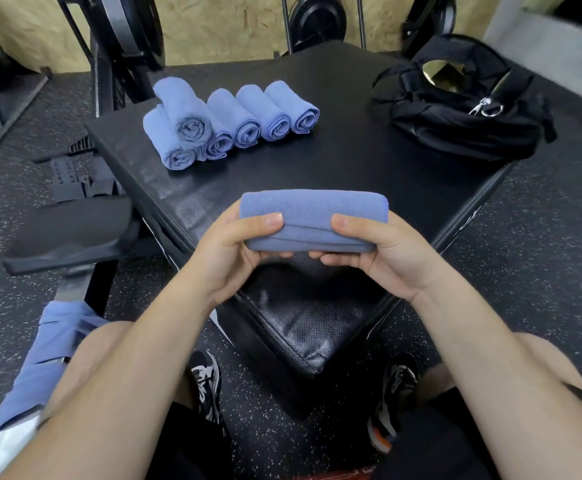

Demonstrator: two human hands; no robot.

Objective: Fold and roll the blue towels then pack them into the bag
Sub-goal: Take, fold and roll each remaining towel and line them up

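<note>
Head view: one rolled blue towel (314, 220), held level above the black padded block (317, 161). The left hand (227, 252) and right hand (386, 258) each gripped an end, thumbs on top. Six rolled towels (244, 128) sat far left on the block, one stacked atop. The black bag (462, 112) lay at the far right. Loose blue towels (47, 355) lay lower left.

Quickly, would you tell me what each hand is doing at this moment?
Left hand: grips the left end of the rolled blue towel.
Right hand: grips the right end of the same towel.
</note>
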